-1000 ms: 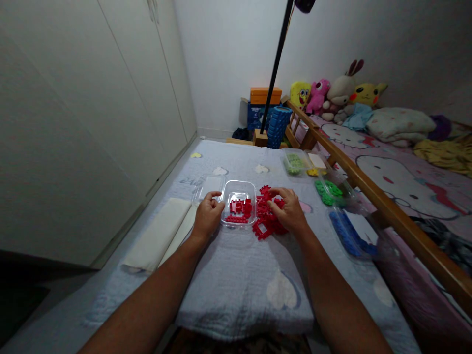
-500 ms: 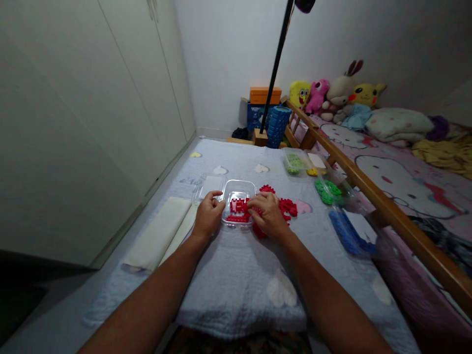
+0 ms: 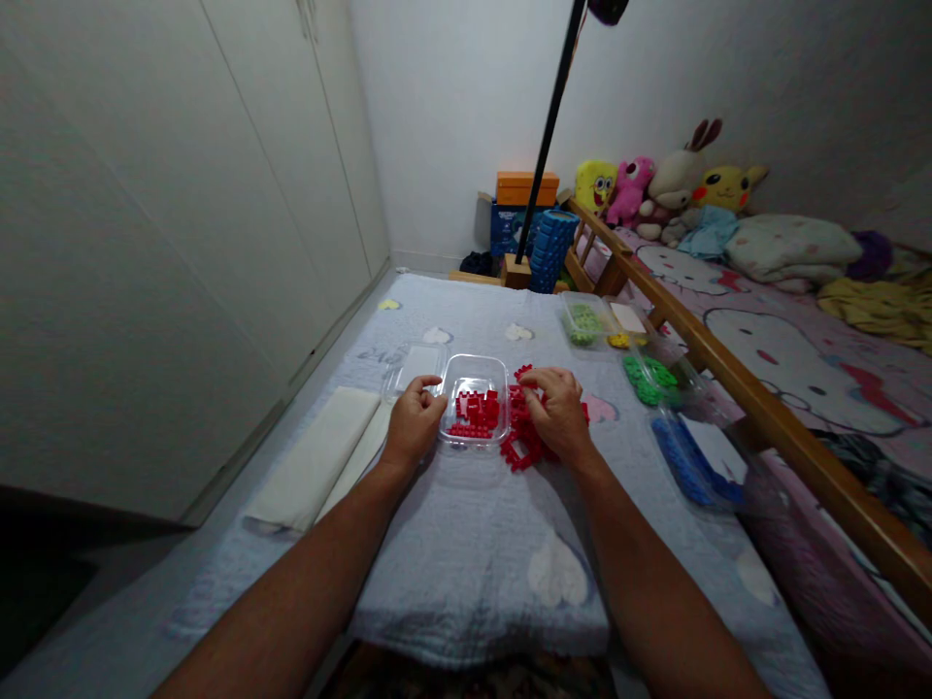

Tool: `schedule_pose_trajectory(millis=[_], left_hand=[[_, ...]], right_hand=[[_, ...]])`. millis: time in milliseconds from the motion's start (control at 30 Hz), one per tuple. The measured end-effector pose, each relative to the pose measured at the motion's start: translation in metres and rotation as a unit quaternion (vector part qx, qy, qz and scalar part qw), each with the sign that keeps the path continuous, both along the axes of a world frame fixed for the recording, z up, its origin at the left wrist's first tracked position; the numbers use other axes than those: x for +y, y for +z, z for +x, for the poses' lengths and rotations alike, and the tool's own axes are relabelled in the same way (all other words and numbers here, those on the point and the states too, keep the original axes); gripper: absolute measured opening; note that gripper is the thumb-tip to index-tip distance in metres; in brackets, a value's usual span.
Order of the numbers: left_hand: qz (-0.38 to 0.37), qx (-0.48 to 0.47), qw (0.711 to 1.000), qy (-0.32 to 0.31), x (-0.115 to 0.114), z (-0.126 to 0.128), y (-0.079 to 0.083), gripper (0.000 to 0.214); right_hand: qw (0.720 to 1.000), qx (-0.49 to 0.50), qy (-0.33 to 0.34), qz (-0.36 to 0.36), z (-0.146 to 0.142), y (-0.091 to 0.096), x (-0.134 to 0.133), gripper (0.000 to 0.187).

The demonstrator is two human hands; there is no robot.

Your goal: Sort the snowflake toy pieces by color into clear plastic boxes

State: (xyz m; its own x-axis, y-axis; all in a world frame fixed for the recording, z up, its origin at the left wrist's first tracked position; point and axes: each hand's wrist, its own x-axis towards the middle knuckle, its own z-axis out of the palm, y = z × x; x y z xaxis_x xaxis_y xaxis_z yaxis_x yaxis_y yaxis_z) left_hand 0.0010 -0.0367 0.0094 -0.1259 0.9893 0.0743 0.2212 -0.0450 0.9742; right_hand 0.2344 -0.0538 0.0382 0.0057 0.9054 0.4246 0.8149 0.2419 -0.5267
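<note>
In the head view a clear plastic container (image 3: pixel 474 362) stands on the cloth with several red interlocking plastic pieces (image 3: pixel 477 413) lying inside. At its left wall my left hand (image 3: pixel 417 417) is closed, thumb and fingers gripping the side. My right hand (image 3: pixel 557 408) hovers over a loose pile of red pieces (image 3: pixel 522 449) just right of the container. Its thumb and index finger are apart above the pile, and no held piece shows; the hand covers part of the pile.
A clear lid (image 3: pixel 418 361) lies behind my left hand, and a folded cream cloth (image 3: pixel 316 456) lies to the left. Along the right edge stand containers of light green pieces (image 3: pixel 584 325), yellow pieces (image 3: pixel 622 341), green pieces (image 3: pixel 648 379) and blue pieces (image 3: pixel 684 461). A wooden bed rail (image 3: pixel 728 364) borders that side.
My right hand has moved right, from above the container to the loose pile, and its fingers have parted. More red pieces now show inside the container. The left hand stays at the wall.
</note>
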Motion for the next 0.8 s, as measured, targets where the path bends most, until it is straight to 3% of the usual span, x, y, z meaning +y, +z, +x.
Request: schedule_pose_trajectory(millis=[133,333,567,800], left_hand=[[0.000,0.003,1.000,-0.003,0.000,0.000,-0.002,0.037],[0.002,0.005,1.000,-0.002,0.001,-0.001,-0.003,0.037],[0.001,0.008,1.000,0.001,0.000,0.000,-0.001,0.036],[-0.005,0.007,1.000,0.000,-0.002,0.000,0.003,0.038]], right_hand=[[0.995,-0.054,-0.034,-0.071,0.023,0.002,0.001,0.023],[0.972,-0.157,0.021,-0.173,0.030,0.001,-0.005,0.028],[0.963,-0.202,0.009,-0.180,0.020,-0.004,-0.003,0.031],[0.976,-0.167,-0.008,-0.143,0.019,-0.012,0.000,0.015]])
